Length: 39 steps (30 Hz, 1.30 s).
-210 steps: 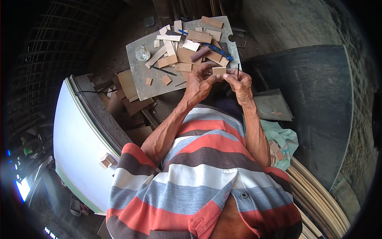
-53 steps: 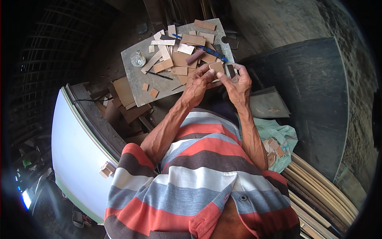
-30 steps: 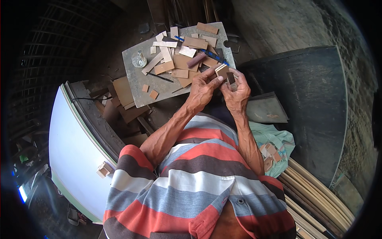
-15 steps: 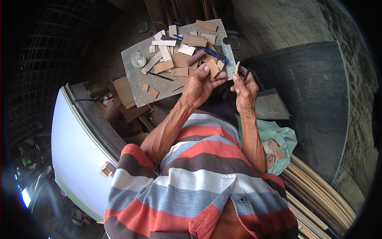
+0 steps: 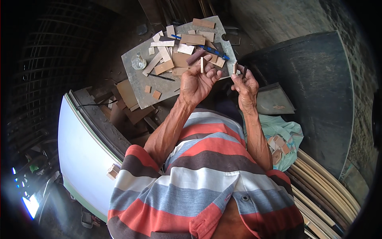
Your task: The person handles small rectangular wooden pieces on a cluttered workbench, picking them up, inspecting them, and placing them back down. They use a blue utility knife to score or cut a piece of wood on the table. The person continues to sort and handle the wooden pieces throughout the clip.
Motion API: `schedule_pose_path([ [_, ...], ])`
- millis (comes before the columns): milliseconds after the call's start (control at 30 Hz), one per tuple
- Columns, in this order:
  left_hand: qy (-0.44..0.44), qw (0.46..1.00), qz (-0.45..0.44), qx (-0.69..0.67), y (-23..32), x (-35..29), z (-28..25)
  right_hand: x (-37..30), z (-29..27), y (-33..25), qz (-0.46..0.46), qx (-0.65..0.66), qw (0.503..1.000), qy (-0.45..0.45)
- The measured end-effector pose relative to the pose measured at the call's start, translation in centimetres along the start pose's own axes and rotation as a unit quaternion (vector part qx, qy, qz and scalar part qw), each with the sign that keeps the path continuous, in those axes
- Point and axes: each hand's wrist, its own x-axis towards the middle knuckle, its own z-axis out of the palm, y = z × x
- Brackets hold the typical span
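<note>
Over the near right part of the grey table (image 5: 133, 77), the left hand (image 5: 199, 82) pinches a small wooden piece (image 5: 202, 65), seen edge-on, between thumb and forefinger, its other fingers loosely apart. The piece looks light, stiff and dry — unlikely to slip, though a thin edge might chip — and is probably best held by its two flat faces. To the right, well apart, the right hand (image 5: 245, 89) pinches a pale piece (image 5: 234, 67), while a dark strip (image 5: 244, 72) juts up among its fingers; exactly how that is gripped I cannot tell.

The tabletop bears, from the left, a clear container (image 5: 139, 62), two small squares (image 5: 156, 95), a thin black rod (image 5: 161, 77), a heap of wood offcuts (image 5: 192, 40), a red-brown roll (image 5: 195, 57) and a blue tool (image 5: 214, 52). Around it are a white panel (image 5: 85, 147) at far left, then a green cloth (image 5: 292, 128) with small blocks (image 5: 279, 145), a big dark panel (image 5: 306, 95) and long wooden strips (image 5: 324, 187)
</note>
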Motion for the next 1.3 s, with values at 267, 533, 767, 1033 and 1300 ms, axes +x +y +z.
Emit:
schedule_pose_path([
  [267,0.052,0.989,0.030,0.138,-0.5,0.1,-0.2,0.1,-0.4,0.2,-0.015,-0.042,0.999,0.003],
  [533,0.137,0.834,0.127,0.520,-1.5,0.2,-1.1,0.1,0.4,-0.5,-0.179,-0.217,0.959,-0.023],
  [767,0.087,0.842,0.093,0.525,-2.1,-0.6,0.4,0.7,0.7,0.1,-0.185,-0.315,0.930,-0.032],
  [1033,0.083,0.848,0.089,0.515,-2.4,-0.4,-0.5,0.9,0.6,0.7,-0.166,-0.292,0.942,-0.029],
  [1300,0.099,0.849,0.093,0.510,-2.6,-0.4,-0.5,1.1,0.6,1.2,-0.151,-0.274,0.949,-0.031],
])
